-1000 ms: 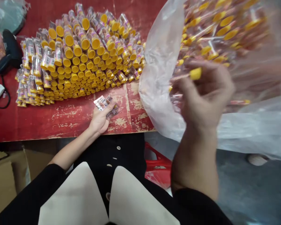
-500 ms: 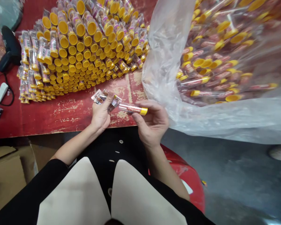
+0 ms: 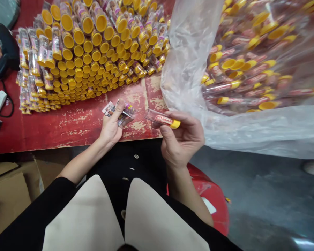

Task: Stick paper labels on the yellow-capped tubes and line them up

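Note:
My left hand (image 3: 112, 126) is closed on a small bunch of printed plastic sleeves (image 3: 126, 115), thumb on top, over the front of the red table. Between the thumb and fingers of my right hand (image 3: 183, 139) lies a clear tube (image 3: 161, 119) with a yellow cap and a red-and-white content inside. Its cap points right, into the palm side, and its clear end points left toward the sleeves, a short gap away from them. Behind both hands rises a big stack of wrapped tubes (image 3: 87, 59), yellow caps facing me.
A large clear plastic bag (image 3: 183, 80) of loose yellow-capped tubes (image 3: 240, 101) spreads over the right side. At far left lie a black heat-gun-like tool (image 3: 7, 45) and a white plug-like piece (image 3: 0, 101) with a cable. A red stool (image 3: 214, 205) and cardboard (image 3: 10, 195) are below.
My right hand has moved right with the tube, widening its gap from the sleeves. The tube has tilted, its capped end lower. My left hand has barely moved.

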### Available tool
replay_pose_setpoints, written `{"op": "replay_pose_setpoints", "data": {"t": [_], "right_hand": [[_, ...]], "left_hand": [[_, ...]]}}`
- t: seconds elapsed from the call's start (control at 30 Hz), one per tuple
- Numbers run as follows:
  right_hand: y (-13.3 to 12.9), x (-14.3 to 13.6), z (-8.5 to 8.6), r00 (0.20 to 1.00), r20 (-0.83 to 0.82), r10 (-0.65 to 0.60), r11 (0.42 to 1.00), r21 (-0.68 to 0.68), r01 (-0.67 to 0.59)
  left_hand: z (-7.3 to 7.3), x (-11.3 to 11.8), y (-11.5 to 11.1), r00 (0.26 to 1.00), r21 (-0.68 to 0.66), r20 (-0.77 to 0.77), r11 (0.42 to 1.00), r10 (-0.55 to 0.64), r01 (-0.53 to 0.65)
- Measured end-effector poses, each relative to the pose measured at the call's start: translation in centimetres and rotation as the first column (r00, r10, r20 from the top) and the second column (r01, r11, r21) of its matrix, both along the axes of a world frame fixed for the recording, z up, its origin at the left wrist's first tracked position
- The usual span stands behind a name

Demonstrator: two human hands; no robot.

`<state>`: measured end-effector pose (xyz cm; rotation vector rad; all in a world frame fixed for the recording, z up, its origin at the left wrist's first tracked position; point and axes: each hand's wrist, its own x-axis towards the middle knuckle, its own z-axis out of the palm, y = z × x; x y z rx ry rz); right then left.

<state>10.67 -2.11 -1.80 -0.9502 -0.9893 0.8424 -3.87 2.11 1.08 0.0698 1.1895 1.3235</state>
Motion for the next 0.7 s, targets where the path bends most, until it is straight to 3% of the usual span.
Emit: {"op": "replay_pose_setpoints", "data": {"t": [0.13, 0.33, 0.53, 0.7], "right_hand": [[0.3, -0.2, 0.1, 0.983, 0.185, -0.003, 0.996, 0.083, -0.012], [-0.1, 0.7, 0.2, 0.852, 0.501, -0.154, 0.975, 0.219, 0.047], [-0.3, 1.5, 0.7, 0.864, 0.498, -0.073, 0.986, 0.166, -0.013], [-0.1, 1.6, 0.6, 0.846, 0.524, -0.102, 0.986, 0.164, 0.017]], "left_hand": [[-0.1, 0.1, -0.2, 1.0, -0.004, -0.008, 1.0, -0.029, 0.029], [-0.3, 0.1, -0.4, 0.995, 0.048, -0.057, 0.995, -0.086, 0.089], [-0.7, 0.0, -0.2, 0.991, 0.001, -0.068, 0.993, -0.118, 0.118], [-0.4, 0.1, -0.5, 0.982, 0.021, -0.049, 0.983, -0.18, 0.181]]}}
